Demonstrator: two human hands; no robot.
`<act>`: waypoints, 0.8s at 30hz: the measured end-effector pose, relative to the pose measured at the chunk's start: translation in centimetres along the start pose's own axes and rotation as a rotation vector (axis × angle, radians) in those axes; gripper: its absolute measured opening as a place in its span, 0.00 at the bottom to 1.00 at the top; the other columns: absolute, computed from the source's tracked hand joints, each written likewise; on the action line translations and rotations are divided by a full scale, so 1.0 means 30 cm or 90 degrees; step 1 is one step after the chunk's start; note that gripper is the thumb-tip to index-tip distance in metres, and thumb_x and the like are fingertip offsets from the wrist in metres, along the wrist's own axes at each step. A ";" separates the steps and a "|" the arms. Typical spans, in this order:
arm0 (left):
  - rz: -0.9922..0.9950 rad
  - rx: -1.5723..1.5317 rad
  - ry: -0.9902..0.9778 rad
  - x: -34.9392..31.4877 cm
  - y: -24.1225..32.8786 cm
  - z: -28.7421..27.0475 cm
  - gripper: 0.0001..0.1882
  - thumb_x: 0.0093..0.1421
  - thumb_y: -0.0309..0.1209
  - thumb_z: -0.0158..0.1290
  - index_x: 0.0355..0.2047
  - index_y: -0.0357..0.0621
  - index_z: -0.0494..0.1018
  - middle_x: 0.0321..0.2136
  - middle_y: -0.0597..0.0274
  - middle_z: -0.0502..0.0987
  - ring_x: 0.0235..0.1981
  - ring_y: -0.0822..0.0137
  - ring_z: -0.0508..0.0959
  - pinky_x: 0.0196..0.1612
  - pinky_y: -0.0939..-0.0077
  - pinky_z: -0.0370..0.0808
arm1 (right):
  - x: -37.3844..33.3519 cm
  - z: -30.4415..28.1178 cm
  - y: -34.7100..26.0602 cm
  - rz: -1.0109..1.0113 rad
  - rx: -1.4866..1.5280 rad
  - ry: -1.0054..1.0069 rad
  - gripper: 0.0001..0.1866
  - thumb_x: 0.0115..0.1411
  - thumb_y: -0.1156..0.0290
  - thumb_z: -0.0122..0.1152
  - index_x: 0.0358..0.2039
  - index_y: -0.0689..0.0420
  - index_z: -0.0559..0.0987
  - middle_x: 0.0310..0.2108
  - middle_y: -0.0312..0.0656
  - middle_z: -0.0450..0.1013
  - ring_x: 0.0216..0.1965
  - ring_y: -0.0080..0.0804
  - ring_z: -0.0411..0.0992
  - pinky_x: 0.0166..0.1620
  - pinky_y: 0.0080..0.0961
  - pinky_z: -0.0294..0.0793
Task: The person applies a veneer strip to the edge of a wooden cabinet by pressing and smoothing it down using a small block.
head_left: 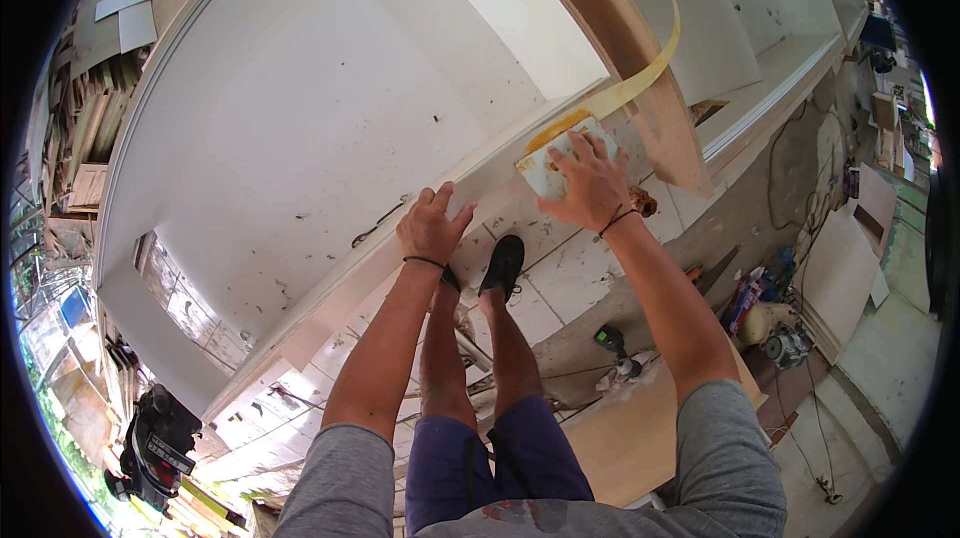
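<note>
In front of me lies a large white cabinet carcass (300, 128) on its back, dusty and specked inside. My left hand (432, 228) rests on its near edge, fingers on the rim and thumb spread away. My right hand (592, 186) grips a flat, whitish, squarish block (543, 174), smeared with yellow-brown stuff along its far side. The block sits against the same edge, farther right. From beside it a thin pale-yellow strip (655, 70) rises and curls away over a wooden panel. The block's underside is hidden.
A wooden panel (668, 133) juts up at the right, beside another white cabinet section (790, 68). A cordless drill (615, 343) and a handsaw (718, 268) lie on the floor at my right. Stacked wood (95, 133) stands far left; a black tool bag (160, 448) sits lower left.
</note>
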State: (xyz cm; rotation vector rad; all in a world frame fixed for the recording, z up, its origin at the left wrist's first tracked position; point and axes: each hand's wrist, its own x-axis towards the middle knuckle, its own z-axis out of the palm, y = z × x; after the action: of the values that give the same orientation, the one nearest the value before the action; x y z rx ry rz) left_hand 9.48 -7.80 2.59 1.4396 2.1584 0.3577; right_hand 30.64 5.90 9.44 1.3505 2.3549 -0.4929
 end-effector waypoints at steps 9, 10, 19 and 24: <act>-0.007 -0.007 -0.008 0.001 -0.007 0.021 0.25 0.51 0.51 0.61 0.45 0.53 0.76 0.32 0.60 0.75 0.32 0.55 0.80 0.32 0.59 0.76 | -0.063 -0.138 -0.011 0.013 -0.033 -0.141 0.40 0.45 0.41 0.65 0.57 0.48 0.74 0.64 0.49 0.58 0.68 0.48 0.52 0.61 0.72 0.47; -0.003 -0.011 -0.005 0.002 -0.006 0.021 0.26 0.51 0.51 0.61 0.46 0.53 0.76 0.32 0.60 0.75 0.32 0.55 0.80 0.32 0.59 0.76 | -0.075 -0.151 -0.014 -0.005 0.008 -0.102 0.40 0.43 0.42 0.66 0.56 0.48 0.75 0.64 0.48 0.59 0.67 0.49 0.52 0.61 0.70 0.46; -0.008 -0.013 0.001 -0.004 0.006 0.023 0.26 0.50 0.49 0.62 0.47 0.53 0.76 0.32 0.61 0.76 0.32 0.55 0.80 0.32 0.60 0.76 | 0.079 -0.172 0.002 0.028 -0.039 -0.124 0.40 0.45 0.40 0.64 0.57 0.46 0.75 0.65 0.47 0.57 0.68 0.47 0.51 0.64 0.69 0.44; 0.001 -0.022 -0.006 0.004 0.006 0.013 0.25 0.51 0.48 0.61 0.46 0.52 0.77 0.31 0.62 0.75 0.32 0.57 0.79 0.32 0.61 0.76 | 0.101 -0.110 0.031 0.029 -0.031 -0.120 0.39 0.47 0.39 0.62 0.59 0.43 0.73 0.66 0.47 0.55 0.69 0.47 0.48 0.63 0.72 0.43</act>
State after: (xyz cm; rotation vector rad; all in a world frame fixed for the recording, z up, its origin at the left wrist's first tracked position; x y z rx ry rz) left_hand 9.80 -7.62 2.34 1.4207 2.1339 0.3868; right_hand 29.55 10.14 10.71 1.2738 2.1658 -0.5225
